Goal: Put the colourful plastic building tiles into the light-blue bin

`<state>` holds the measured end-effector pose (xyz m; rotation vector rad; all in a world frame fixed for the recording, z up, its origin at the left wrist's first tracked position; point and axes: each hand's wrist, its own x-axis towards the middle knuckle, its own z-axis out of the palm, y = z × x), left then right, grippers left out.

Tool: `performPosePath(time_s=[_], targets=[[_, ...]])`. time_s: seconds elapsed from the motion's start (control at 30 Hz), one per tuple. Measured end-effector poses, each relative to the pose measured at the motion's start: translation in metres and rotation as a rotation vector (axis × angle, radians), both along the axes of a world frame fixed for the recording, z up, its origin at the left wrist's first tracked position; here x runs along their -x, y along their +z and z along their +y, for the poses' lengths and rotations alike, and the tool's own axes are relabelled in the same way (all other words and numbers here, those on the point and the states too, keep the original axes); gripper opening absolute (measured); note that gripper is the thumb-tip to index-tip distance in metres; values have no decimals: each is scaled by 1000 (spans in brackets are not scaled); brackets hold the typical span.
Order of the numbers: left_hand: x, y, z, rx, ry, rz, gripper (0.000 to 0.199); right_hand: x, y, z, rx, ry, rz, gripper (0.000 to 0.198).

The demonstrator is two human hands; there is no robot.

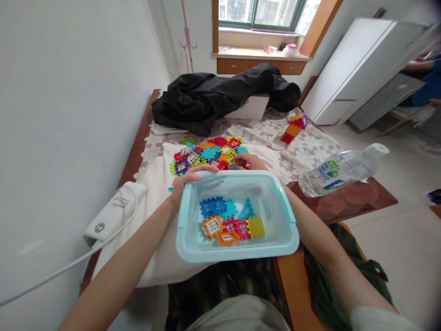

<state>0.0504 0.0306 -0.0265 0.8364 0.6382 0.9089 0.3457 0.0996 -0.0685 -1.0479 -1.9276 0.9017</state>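
Observation:
A light blue plastic bin [237, 253] is tilted toward me at the table's near edge. Inside it lie several interlocking building pieces: blue ones [212, 207], orange window pieces [212, 226], red ones and a yellow one [255, 227]. My left hand [188, 181] grips the bin's far left corner, fingers over the rim. Beyond the far rim, a heap of mixed-colour building pieces [210, 152] is spread on a white cloth. My right hand [251, 161] reaches behind the bin into this heap, its curled fingers around a piece at the heap's near right; the rim partly hides it.
A large clear bottle [339, 170] stands at the right, and an assembled orange and red block model [293, 128] sits behind it. Black fabric [220, 94] covers a white box at the back. A white power strip [115, 211] with a cable lies at left.

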Motion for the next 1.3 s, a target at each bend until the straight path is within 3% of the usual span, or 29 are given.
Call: performPosePath(time_s=[0.1, 0.3, 0.4, 0.6, 0.73, 0.87, 0.93, 1.0, 1.07, 1.13, 1.2, 1.3], targets=[[0, 1, -2, 0, -9, -9, 44, 0, -2, 9, 8, -27, 59, 39], [-1, 2, -2, -24, -11, 2, 43, 7, 8, 15, 182, -87, 645, 51], [-1, 2, -2, -36, -12, 15, 43, 9, 20, 7, 273, -44, 819, 53], [-2, 5, -2, -35, -2, -21, 38, 3, 30, -7, 405, 121, 787, 59], [-2, 5, -2, -44, -23, -20, 39, -6, 28, -9, 443, 384, 584, 52], [-1, 2, 0, -39, -16, -32, 39, -5, 26, -10, 400, 507, 565, 55], [0, 0, 0, -29, -19, -31, 40, 0, 23, -8, 336, 416, 650, 56], [1, -3, 1, -26, -17, -33, 41, 3, 17, -3, 224, 202, 661, 51], [2, -6, 2, -35, -29, -41, 41, 3, 9, 5, 69, -73, 506, 35], [3, -7, 3, -45, -35, -50, 41, 0, 0, 14, -112, -257, 226, 28], [2, -7, 3, -47, -27, -62, 39, -4, -9, 22, -254, -299, -4, 45], [0, -6, 3, -52, -14, -74, 37, -5, -21, 30, -296, -192, -209, 63]])
